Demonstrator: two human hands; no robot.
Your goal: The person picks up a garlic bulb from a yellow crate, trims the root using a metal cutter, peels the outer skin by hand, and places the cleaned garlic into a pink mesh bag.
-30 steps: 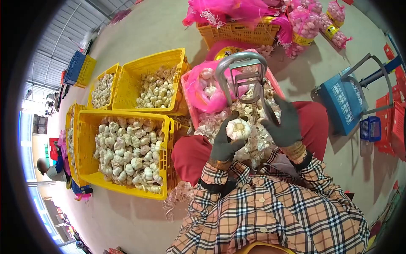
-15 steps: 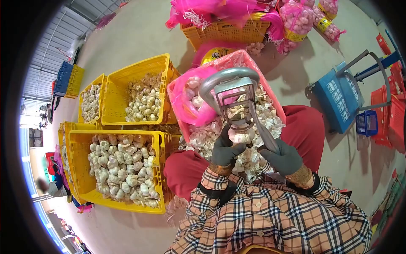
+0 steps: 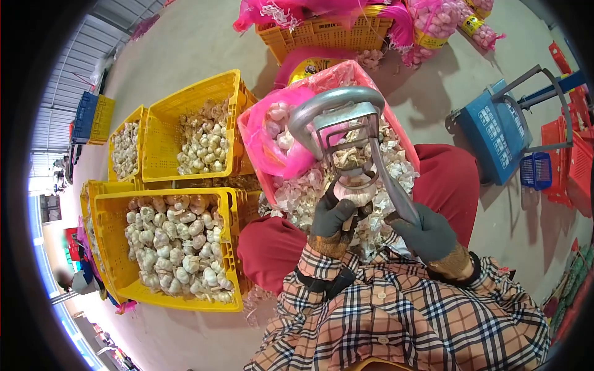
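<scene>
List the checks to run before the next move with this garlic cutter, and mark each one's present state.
1. Grip of left hand on garlic bulb: ok.
2. Bulb seated against metal cutter: ok.
3. Grip of right hand on lever: ok.
4. Left fingers clear of the cutting edge: cannot tell, the edge is hidden.
5. The pink crate lies under the cutter, catching skins: ok.

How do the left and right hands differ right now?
Left hand holds a garlic bulb up into the metal cutter; right hand grips the cutter's lever. Left fingers point up, cupping the bulb; right ones wrap into a fist. Both are gloved in dark grey.
</scene>
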